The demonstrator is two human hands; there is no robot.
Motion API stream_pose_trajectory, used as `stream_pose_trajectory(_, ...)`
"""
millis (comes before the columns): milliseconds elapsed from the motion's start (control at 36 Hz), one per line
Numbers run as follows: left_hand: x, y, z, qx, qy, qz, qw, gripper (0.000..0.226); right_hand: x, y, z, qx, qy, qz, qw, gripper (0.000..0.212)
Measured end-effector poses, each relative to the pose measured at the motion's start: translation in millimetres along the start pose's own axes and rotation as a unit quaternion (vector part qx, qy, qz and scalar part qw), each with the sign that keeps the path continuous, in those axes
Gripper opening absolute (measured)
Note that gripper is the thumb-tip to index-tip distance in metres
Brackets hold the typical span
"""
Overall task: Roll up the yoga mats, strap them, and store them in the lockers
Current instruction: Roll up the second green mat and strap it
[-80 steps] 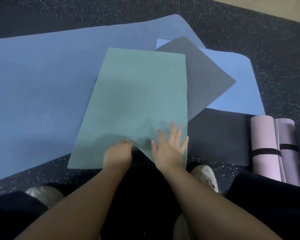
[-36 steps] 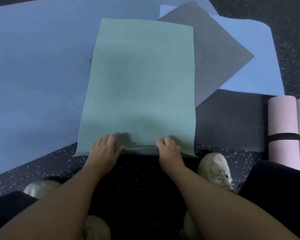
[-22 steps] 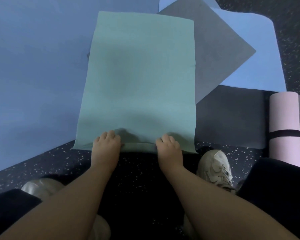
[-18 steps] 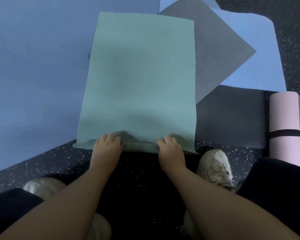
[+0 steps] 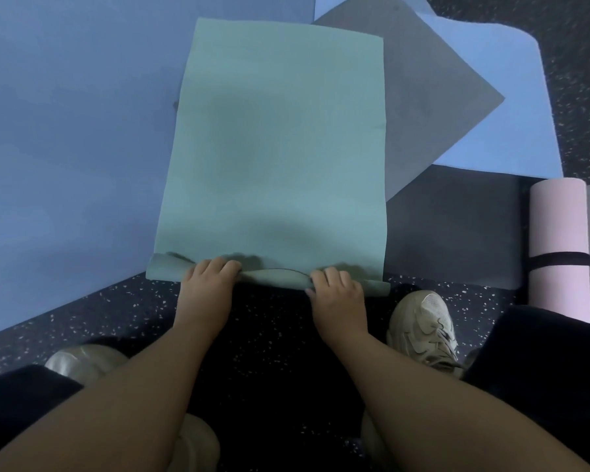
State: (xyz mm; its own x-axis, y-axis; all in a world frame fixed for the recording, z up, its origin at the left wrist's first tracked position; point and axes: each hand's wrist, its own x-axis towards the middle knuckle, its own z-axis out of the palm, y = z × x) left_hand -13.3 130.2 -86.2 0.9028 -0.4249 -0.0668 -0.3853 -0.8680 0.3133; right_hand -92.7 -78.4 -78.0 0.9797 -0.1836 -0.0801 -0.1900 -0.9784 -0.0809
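A teal-green yoga mat (image 5: 280, 137) lies flat on the floor ahead of me, stretching away from my knees. Its near edge is curled into a small, loose roll (image 5: 273, 277). My left hand (image 5: 206, 284) grips the roll left of centre, fingers curled over its top. My right hand (image 5: 338, 289) grips it right of centre in the same way. Both ends of the roll stick out past my hands.
A large blue mat (image 5: 65, 131) lies under the left side. A grey mat (image 5: 430, 97), a light blue mat (image 5: 511, 107) and a dark mat (image 5: 457, 229) lie to the right. Two rolled, strapped pink mats (image 5: 559, 247) lie at far right. My shoes (image 5: 423, 328) rest on speckled floor.
The near edge of the green mat, held flat a second ago, has been turned over into a small roll under both hands. The view has shifted slightly.
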Motion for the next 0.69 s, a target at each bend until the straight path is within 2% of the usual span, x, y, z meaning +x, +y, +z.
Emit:
stream_pose_trajectory(83, 8, 6, -3, -0.004, -0.033, -0.056, 0.998, 0.014, 7, -3, -4, 0.019, 0.015, 0.023, 0.999, 0.028)
stream_pose_trajectory(194, 21, 10, -6, -0.018, -0.080, -0.103, 0.991, 0.022, 16, -3, -6, 0.065, -0.018, 0.048, 0.997, 0.031)
stream_pose_trajectory(306, 33, 11, -9, 0.012, -0.087, -0.105, 0.991, 0.015, 29, 2, -14, 0.100, -0.149, 0.086, 0.980, 0.030)
stream_pose_trajectory(361, 38, 12, -11, 0.019, -0.086, -0.108, 0.990, 0.018, 35, 5, -16, 0.116, -0.166, 0.098, 0.974, 0.029)
stream_pose_trajectory(500, 45, 18, -11, 0.061, -0.086, -0.109, 0.988, 0.019, 43, 2, -19, 0.130, -0.167, 0.124, 0.969, 0.030)
stream_pose_trajectory(583, 47, 22, -13, 0.083, -0.065, -0.088, 0.990, 0.012, 45, 0, -17, 0.076, -0.162, 0.127, 0.976, 0.031)
stream_pose_trajectory(694, 46, 32, -17, 0.087, -0.092, -0.044, 0.991, 0.023, 45, -2, -16, 0.024, -0.135, 0.122, 0.983, 0.029)
